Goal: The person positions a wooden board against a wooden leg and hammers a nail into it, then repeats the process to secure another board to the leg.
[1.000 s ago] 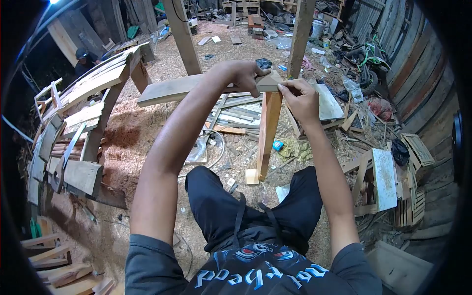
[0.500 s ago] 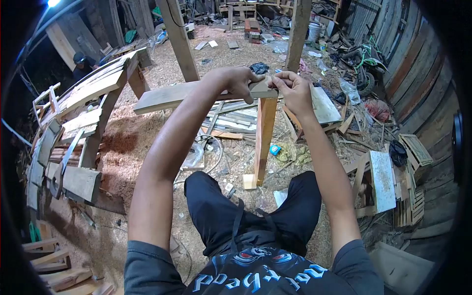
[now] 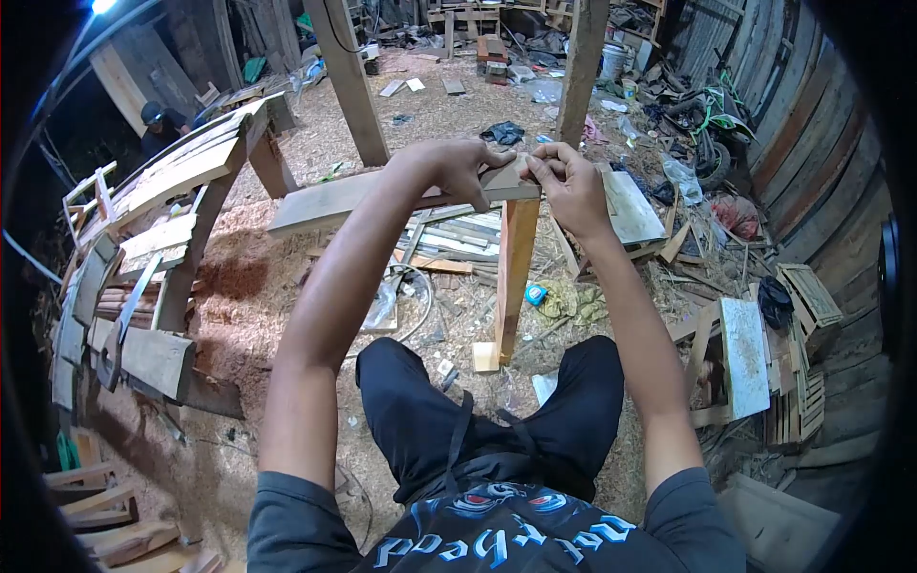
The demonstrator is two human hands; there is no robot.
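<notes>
A wooden board (image 3: 325, 202) lies across under my arms, its right end over an upright wooden post (image 3: 516, 272). My left hand (image 3: 465, 170) rests on the board near that end, its thumb and fingers spread around the edges. Beside it, my right hand (image 3: 571, 181) is closed in a pinch at the board's end; whatever is between its fingertips is too small to make out. A small wood block (image 3: 485, 357) sits at the foot of the post.
A slatted wooden frame (image 3: 205, 162) stands at left, with a saw (image 3: 119, 334) on it. Behind it, a person (image 3: 162, 126) is partly visible. A blue tape measure (image 3: 535, 293) lies on the shavings. Two wooden pillars stand ahead; a motorbike (image 3: 712, 143) is at right.
The board's left end has shifted slightly to the right and down. My fingers have moved a little at the board's end, and my left forearm has shifted slightly right.
</notes>
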